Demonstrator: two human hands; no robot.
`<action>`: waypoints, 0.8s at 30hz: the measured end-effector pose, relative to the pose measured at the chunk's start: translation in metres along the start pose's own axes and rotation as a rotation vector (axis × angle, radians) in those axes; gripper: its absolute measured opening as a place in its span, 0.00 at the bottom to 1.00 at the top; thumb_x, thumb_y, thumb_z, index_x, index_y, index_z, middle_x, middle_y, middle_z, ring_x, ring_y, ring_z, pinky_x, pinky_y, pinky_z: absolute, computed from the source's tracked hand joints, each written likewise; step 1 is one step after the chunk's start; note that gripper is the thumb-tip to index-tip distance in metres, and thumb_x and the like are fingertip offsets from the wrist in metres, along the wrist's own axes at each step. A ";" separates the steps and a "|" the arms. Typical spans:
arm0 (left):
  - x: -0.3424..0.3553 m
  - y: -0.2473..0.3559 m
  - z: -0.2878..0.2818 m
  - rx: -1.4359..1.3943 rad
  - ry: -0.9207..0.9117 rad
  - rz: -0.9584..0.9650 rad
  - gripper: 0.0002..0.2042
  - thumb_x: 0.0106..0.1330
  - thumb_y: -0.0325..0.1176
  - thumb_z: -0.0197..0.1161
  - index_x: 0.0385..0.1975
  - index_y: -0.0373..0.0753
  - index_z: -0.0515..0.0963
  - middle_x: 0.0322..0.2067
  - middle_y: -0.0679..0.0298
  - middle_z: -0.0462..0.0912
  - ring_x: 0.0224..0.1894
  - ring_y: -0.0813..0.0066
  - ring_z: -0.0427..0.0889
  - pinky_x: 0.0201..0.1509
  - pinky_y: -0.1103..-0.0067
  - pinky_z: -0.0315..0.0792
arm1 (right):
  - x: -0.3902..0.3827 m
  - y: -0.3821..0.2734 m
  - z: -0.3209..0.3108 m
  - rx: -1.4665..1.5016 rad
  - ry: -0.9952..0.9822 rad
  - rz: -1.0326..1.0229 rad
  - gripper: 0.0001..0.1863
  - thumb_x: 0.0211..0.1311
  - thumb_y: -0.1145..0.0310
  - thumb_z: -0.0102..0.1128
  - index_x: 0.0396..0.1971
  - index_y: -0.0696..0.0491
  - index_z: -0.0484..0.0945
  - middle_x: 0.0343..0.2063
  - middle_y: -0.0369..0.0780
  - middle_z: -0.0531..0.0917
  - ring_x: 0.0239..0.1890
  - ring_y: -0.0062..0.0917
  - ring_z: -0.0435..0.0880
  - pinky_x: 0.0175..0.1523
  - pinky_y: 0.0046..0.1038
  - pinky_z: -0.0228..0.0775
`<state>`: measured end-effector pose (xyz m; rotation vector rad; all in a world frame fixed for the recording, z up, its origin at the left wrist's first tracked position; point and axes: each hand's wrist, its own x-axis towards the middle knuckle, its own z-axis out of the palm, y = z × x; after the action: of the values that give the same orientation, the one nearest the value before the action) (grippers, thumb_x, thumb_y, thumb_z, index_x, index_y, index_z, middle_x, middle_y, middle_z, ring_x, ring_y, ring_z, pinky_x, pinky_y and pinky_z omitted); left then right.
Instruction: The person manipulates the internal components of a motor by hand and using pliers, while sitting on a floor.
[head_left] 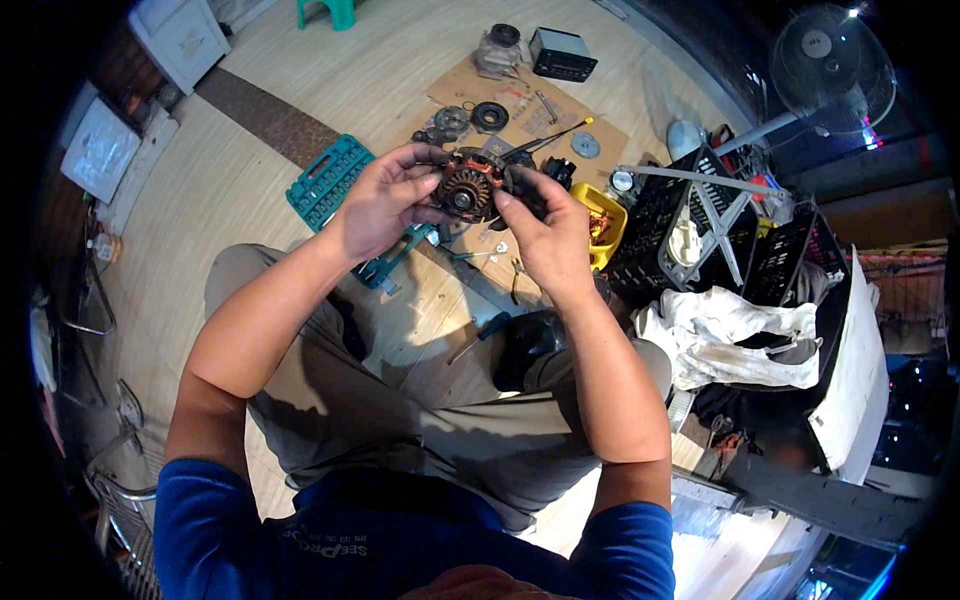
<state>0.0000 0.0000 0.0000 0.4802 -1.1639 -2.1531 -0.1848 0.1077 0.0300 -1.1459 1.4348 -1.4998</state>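
Observation:
Between my two hands I hold up a partly stripped alternator (465, 188), a round, dirty part with copper windings and a finned centre turned toward me. My left hand (380, 200) grips its left side, thumb in front and fingers behind. On the opposite edge, my right hand (548, 222) pinches the rim with its thumb. The fingertips behind the part are mostly hidden. Beyond it, a cardboard sheet (612, 136) on the floor carries a black ring (490, 117), a round metal housing (451, 121) and a grey disc (586, 145).
A green socket set case (335, 178) lies open at left. To the right stand a yellow tray (612, 222) of copper-coloured parts, black crates (640, 245) and a fan (830, 70). A screwdriver (485, 332) lies by my shoe. A boxy car stereo (563, 54) sits at the far edge.

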 end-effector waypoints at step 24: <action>0.001 0.004 0.004 0.019 0.033 -0.041 0.15 0.68 0.26 0.56 0.54 0.33 0.68 0.45 0.54 0.79 0.43 0.63 0.83 0.42 0.68 0.83 | 0.001 0.003 -0.007 -0.031 -0.052 0.113 0.11 0.60 0.73 0.64 0.40 0.62 0.79 0.28 0.34 0.83 0.27 0.12 0.77 0.32 0.18 0.72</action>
<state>-0.0017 0.0007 0.0053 0.5503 -1.1667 -2.1621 -0.1923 0.1085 0.0275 -1.0960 1.4676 -1.3644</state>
